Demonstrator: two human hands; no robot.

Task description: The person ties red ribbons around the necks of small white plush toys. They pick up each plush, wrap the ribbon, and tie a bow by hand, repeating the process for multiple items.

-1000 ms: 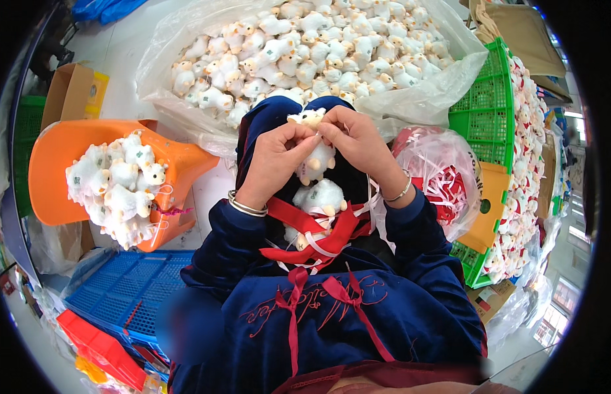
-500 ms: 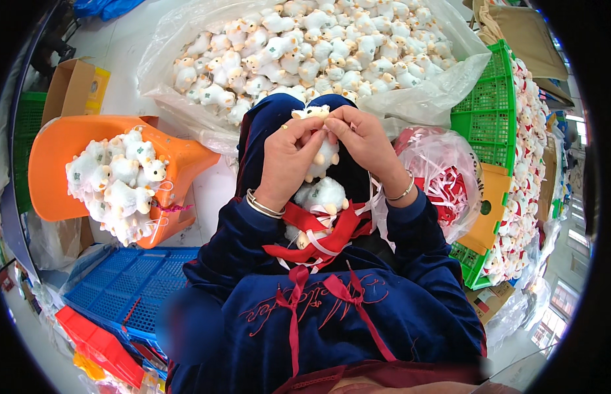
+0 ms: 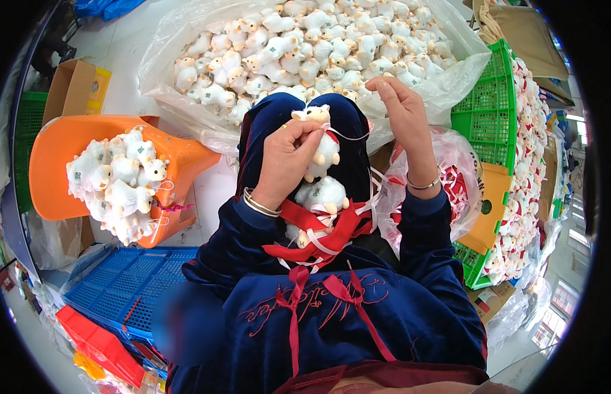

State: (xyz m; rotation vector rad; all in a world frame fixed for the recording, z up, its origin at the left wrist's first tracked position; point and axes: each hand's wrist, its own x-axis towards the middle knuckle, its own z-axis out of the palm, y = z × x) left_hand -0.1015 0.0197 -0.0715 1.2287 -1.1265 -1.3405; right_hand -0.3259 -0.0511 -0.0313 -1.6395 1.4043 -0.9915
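Observation:
On my lap, my left hand (image 3: 289, 154) pinches a small white plush sheep (image 3: 327, 148) at its neck, just below the cream head. A bit of red shows at its neck, and a thin white ribbon (image 3: 350, 138) curls out to the right. My right hand (image 3: 404, 111) is raised to the right of the sheep, apart from it, with fingers bent together. Whether the ribbon's end is in those fingertips I cannot make out. Below the held sheep lies another plush sheep (image 3: 322, 195), beside red fabric strips (image 3: 347, 230) with white ribbons.
A big clear bag (image 3: 167, 72) full of plush sheep lies ahead. At left, an orange chair (image 3: 52, 164) carries a sheep pile. Blue crates (image 3: 131, 282) stand below it. At right are a plastic bag (image 3: 417, 210) of red-and-white pieces and a green crate (image 3: 483, 118).
My right hand has left the sheep's neck and moved up and right. The white ribbon now trails from the neck. My left hand keeps its grip on the sheep.

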